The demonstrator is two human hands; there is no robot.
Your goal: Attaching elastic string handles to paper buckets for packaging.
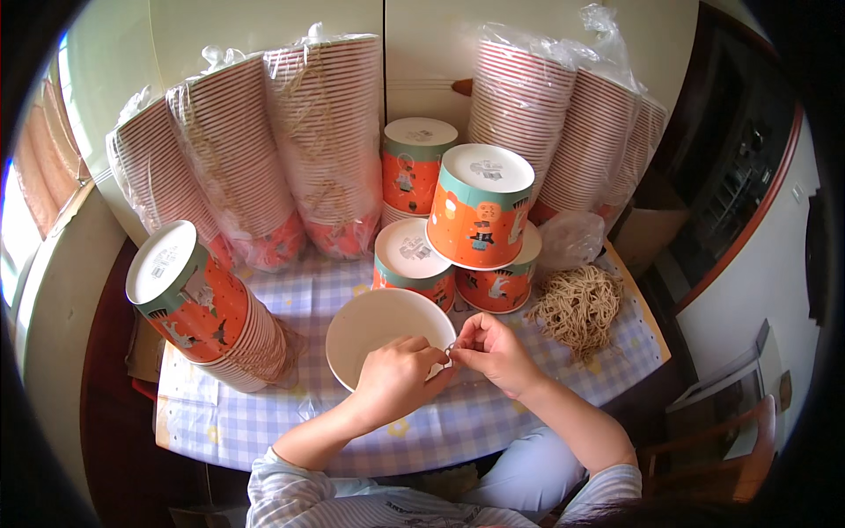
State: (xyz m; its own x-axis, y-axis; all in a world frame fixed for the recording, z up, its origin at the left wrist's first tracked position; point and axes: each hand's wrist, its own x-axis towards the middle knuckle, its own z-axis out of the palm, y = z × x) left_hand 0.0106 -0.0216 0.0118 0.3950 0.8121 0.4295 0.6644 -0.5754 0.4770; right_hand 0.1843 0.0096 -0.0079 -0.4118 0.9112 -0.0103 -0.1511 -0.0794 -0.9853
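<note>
An open paper bucket (365, 330), white inside, stands at the front middle of the table with its mouth tipped toward me. At its right rim both my hands meet. My left hand (400, 374) lies over the near rim, its thumb and index finger closed at a thin cord (448, 350). My right hand (493, 352) pinches the same cord just outside the rim. Fine detail of the cord between the fingertips is too small to make out. To the right of my right hand lies a tangled heap of beige cords (577, 308).
Upside-down orange and green printed buckets (480, 211) are piled behind the open one. A nested bucket stack (202, 308) leans at the left, cords along its side. Tall plastic-wrapped bucket stacks (321, 132) line the back. A crumpled clear bag (570, 239) rests on the checked tablecloth (431, 431).
</note>
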